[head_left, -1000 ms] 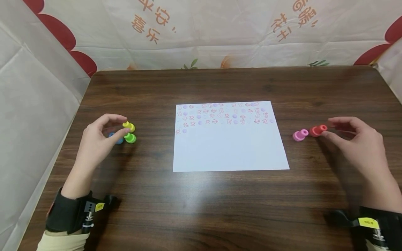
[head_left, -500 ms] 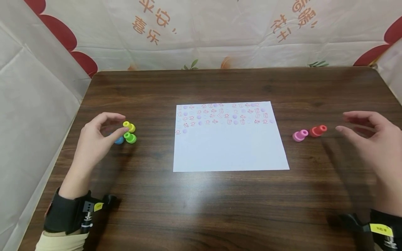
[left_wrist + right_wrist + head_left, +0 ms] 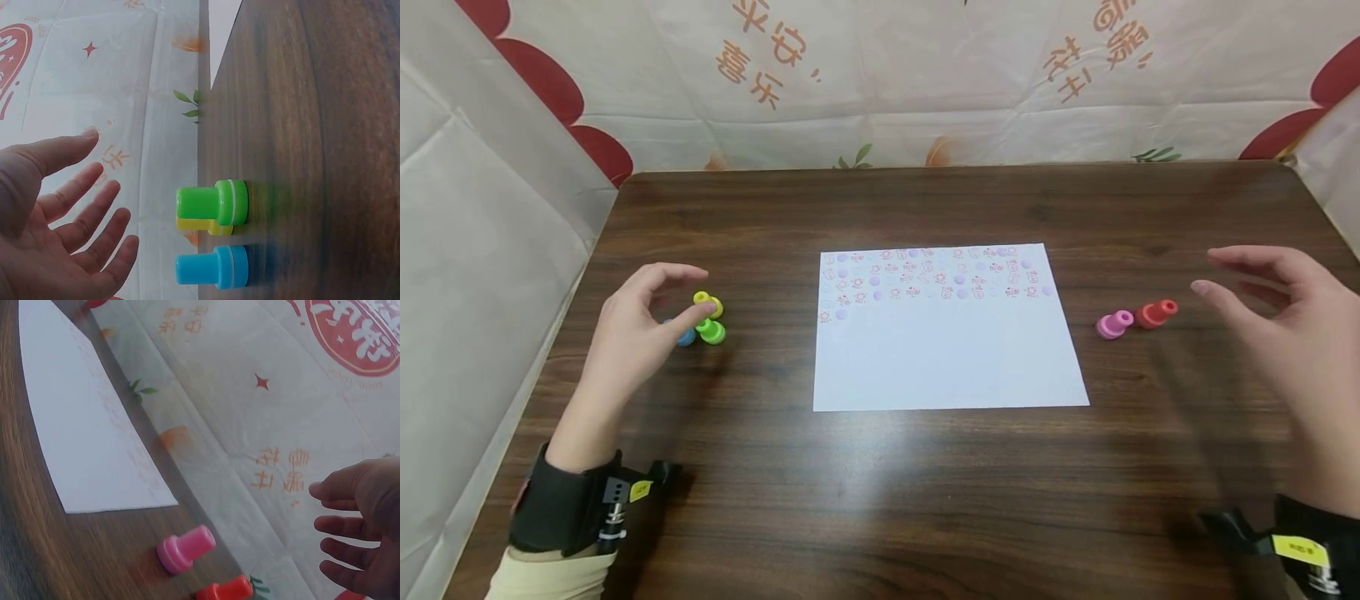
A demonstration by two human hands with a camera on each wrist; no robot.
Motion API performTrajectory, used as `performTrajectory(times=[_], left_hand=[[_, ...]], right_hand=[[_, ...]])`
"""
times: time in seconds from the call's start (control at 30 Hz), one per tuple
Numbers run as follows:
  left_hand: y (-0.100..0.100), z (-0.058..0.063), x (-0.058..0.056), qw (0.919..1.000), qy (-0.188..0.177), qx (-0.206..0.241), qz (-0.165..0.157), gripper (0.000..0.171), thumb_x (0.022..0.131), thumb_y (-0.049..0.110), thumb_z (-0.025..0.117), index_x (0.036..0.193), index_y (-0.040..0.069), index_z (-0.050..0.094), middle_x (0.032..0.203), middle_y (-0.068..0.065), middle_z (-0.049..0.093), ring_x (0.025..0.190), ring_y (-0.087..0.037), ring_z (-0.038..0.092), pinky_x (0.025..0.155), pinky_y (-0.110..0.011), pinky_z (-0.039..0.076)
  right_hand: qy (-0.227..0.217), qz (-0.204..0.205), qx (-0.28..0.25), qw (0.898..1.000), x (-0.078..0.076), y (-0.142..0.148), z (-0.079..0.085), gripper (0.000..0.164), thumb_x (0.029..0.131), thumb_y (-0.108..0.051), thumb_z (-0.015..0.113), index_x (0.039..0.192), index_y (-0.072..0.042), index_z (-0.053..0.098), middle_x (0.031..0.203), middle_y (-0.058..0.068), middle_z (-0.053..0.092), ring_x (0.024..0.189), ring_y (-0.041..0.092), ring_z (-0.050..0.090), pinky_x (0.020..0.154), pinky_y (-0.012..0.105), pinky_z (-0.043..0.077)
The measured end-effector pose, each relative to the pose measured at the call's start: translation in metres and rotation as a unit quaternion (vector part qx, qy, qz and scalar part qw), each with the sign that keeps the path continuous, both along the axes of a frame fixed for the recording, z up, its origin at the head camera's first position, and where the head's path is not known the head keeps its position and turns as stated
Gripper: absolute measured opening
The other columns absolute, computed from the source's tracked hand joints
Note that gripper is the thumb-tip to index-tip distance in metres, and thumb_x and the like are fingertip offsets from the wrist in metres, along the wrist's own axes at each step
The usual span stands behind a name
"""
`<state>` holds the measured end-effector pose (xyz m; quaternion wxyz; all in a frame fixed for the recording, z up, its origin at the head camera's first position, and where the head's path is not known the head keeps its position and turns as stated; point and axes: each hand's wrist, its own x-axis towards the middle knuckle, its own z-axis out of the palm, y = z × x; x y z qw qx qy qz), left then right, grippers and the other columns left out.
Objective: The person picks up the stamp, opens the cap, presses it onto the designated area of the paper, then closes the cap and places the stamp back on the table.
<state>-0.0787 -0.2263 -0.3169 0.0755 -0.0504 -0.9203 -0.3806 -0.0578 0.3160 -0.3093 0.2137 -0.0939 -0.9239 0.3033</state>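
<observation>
My left hand (image 3: 643, 325) hovers over three small stamps at the left, fingers relaxed and holding nothing. Under it stand a green stamp (image 3: 209, 203), a yellow stamp (image 3: 710, 303) and a blue stamp (image 3: 212, 267), all upright on the table. In the left wrist view a gap shows between the fingertips and the stamps. My right hand (image 3: 1285, 325) hangs in the air at the right, thumb and fingers apart with nothing between them. To its left a red stamp (image 3: 1157, 313) and a pink stamp (image 3: 1115, 324) stand side by side.
A white sheet of paper (image 3: 947, 358) lies mid-table, its upper part covered with rows of small red and purple stamp prints. The brown wooden table (image 3: 880, 500) ends at a white printed cloth (image 3: 880, 75) behind it.
My right hand has drawn away from the red stamp, rightward and up, leaving it standing beside the pink one. The left hand has barely shifted over its stamps.
</observation>
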Motion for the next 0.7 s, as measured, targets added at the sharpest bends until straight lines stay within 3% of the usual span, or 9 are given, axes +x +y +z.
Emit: performTrajectory(times=[0.17,0.27,0.37,0.5,0.7], left_hand=[[0.000,-0.003,-0.003,0.9998,-0.010,-0.013,-0.010,0.042,0.085,0.019,0.073,0.123,0.006,0.060,0.124,-0.018,0.056,0.118,-0.034,0.049,0.096,-0.060,0.043],[-0.001,-0.004,-0.004,0.9995,-0.012,-0.027,-0.010,0.044,0.084,0.019,0.074,0.123,0.005,0.059,0.127,-0.019,0.055,0.120,-0.035,0.046,0.095,-0.061,0.039],[-0.002,-0.005,-0.005,0.9988,-0.020,-0.042,-0.012,0.046,0.084,0.018,0.074,0.124,0.004,0.058,0.130,-0.021,0.054,0.124,-0.038,0.042,0.097,-0.064,0.035],[-0.003,-0.007,-0.006,0.9973,-0.043,-0.059,-0.012,0.049,0.084,0.017,0.073,0.127,0.003,0.055,0.133,-0.024,0.051,0.126,-0.043,0.039,0.101,-0.067,0.030],[-0.005,-0.009,-0.006,0.9929,-0.083,-0.084,-0.012,0.052,0.087,0.018,0.070,0.134,0.004,0.051,0.139,-0.027,0.046,0.129,-0.048,0.034,0.102,-0.071,0.026]], right_hand=[[-0.003,0.011,0.008,1.000,0.000,-0.011,0.005,0.039,0.089,-0.022,0.067,0.127,-0.014,0.062,0.120,-0.017,0.058,0.111,-0.005,0.050,0.106,0.016,0.036],[0.010,0.029,0.002,1.000,-0.002,-0.017,0.007,0.038,0.088,-0.019,0.069,0.125,-0.015,0.064,0.114,-0.022,0.057,0.106,-0.007,0.051,0.103,0.013,0.038],[0.016,0.042,0.000,0.999,-0.004,-0.022,0.008,0.036,0.087,-0.019,0.069,0.123,-0.016,0.065,0.113,-0.020,0.059,0.103,-0.008,0.051,0.100,0.009,0.039],[0.023,0.058,-0.004,0.998,-0.005,-0.028,0.010,0.034,0.087,-0.018,0.070,0.121,-0.017,0.067,0.112,-0.011,0.062,0.099,-0.009,0.051,0.093,0.004,0.040],[0.027,0.078,-0.004,0.997,-0.006,-0.035,0.010,0.032,0.086,-0.017,0.070,0.118,-0.016,0.068,0.108,-0.010,0.063,0.096,-0.010,0.050,0.087,0.002,0.039]])
